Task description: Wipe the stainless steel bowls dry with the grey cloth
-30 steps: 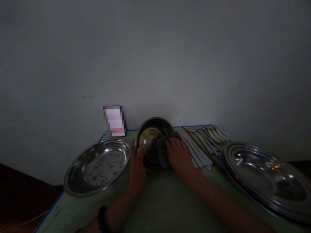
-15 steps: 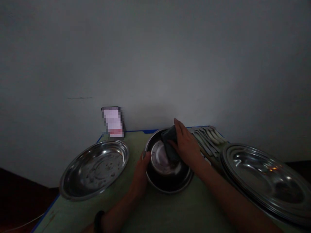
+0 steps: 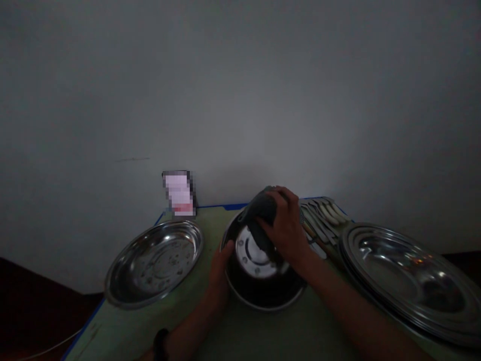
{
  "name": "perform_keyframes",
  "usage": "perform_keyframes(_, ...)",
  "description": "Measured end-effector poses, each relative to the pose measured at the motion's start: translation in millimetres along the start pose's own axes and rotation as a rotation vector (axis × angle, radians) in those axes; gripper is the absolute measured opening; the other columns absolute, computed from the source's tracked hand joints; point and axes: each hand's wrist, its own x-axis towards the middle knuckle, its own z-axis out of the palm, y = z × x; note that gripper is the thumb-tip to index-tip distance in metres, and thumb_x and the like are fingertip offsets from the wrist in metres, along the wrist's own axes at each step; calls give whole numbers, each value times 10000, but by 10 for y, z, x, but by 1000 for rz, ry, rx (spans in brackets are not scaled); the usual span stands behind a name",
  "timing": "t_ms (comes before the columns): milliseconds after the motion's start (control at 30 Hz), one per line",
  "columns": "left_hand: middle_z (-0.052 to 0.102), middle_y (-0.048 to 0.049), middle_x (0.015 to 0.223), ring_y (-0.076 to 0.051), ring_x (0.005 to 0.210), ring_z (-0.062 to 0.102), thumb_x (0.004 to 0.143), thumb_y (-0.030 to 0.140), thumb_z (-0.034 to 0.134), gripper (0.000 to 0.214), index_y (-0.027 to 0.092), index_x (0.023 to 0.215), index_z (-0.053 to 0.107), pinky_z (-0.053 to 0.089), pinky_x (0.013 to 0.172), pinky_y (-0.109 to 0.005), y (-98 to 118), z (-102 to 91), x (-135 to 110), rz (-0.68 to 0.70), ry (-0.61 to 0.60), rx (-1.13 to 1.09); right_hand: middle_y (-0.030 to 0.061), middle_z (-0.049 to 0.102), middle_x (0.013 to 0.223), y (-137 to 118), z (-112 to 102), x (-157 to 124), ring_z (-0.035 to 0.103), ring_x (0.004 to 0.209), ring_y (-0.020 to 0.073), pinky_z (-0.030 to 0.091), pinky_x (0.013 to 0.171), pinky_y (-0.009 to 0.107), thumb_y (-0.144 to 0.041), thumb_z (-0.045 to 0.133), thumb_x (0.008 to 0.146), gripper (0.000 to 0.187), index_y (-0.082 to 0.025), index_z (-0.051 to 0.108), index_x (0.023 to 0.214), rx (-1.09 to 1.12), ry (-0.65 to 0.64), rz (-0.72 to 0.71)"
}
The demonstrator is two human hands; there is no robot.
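A round metal bowl (image 3: 259, 293) is tipped toward me near the middle of the table, its shiny bottom showing inside dark walls. My left hand (image 3: 219, 273) is closed on the bowl's left rim, thumb over the edge. Bunched in my right hand (image 3: 288, 233) is a dark grey cloth (image 3: 262, 210), which lies over the far right inside of the bowl. The cloth and the right hand hide part of the bowl's rim and bottom.
An oval metal dish (image 3: 165, 265) with spots on its bottom sits at left. Several stacked metal dishes (image 3: 394, 278) stand at right. Utensils (image 3: 323, 218) lie behind, near the wall. A phone (image 3: 179, 193) with a blurred screen leans against the wall on the green table (image 3: 180, 306).
My right hand has shifted the cloth up toward the bowl's far rim, and more of the shiny bottom shows. The bowl has turned slightly, while my left hand keeps its rim.
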Motion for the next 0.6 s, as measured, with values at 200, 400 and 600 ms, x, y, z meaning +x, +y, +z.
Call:
perform_keyframes(200,780,-89,930,-319,1039,679,742,504,663,380,176,907,761,455,1015,-455,335,132,-45,-70,39,-25,151,508,1223,59,-229,158,447,1150,318,395,952,516,-202,563,862,248,-189,619,1104,-193,-67,15)
perform_keyframes(400,780,-90,790,-329,986,698,716,516,687,403,167,900,767,485,974,-451,1005,352,112,-108,-50,162,172,531,1145,20,-477,285,477,1008,313,421,800,474,-222,480,912,337,-179,608,1220,-356,-31,143)
perform_keyframes(600,773,-94,739,-341,954,705,706,493,716,397,151,898,771,510,927,-439,1302,399,242,-19,-40,267,162,536,1066,-5,-353,535,536,919,274,471,773,447,-114,353,930,451,-221,587,1300,-163,-49,197)
